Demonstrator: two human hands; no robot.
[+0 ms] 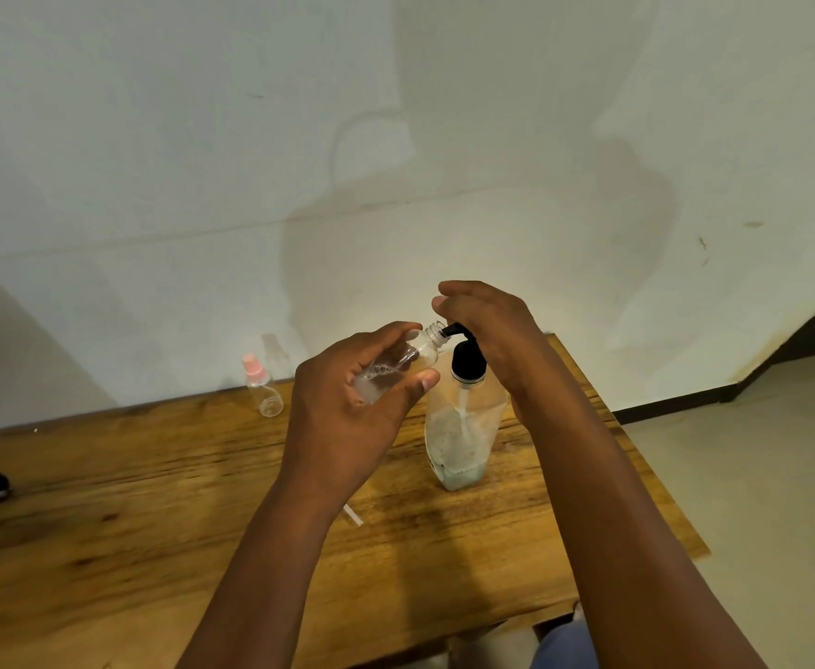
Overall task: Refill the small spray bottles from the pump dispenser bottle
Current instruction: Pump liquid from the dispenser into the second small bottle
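Mid-fill on bottle one, by my read. My left hand point(347, 408) had its fingers and thumb curled round the small clear plastic spray bottle point(395, 364), cap off, tilted so its open neck met the spout of the black pump head point(465, 354). Some foamy liquid sat in the bottle's lower end; I judged it well short of full.

My right hand point(487, 330) lay over the pump head, fingers arched forward and loosely together, not wrapped round anything; whether it was actually pressing down I couldn't tell.

The clear pump dispenser bottle point(461, 437) stood upright on the wooden table point(154, 499), only a shallow pale green layer at the bottom, froth on the walls above.

Left to do: second small clear spray bottle with pink sprayer top point(263, 386) stood back near the wall, capped, looked empty. A thin white tube point(353, 515) lay on the table below my left wrist, possibly the removed sprayer's dip tube. Supply might run short.
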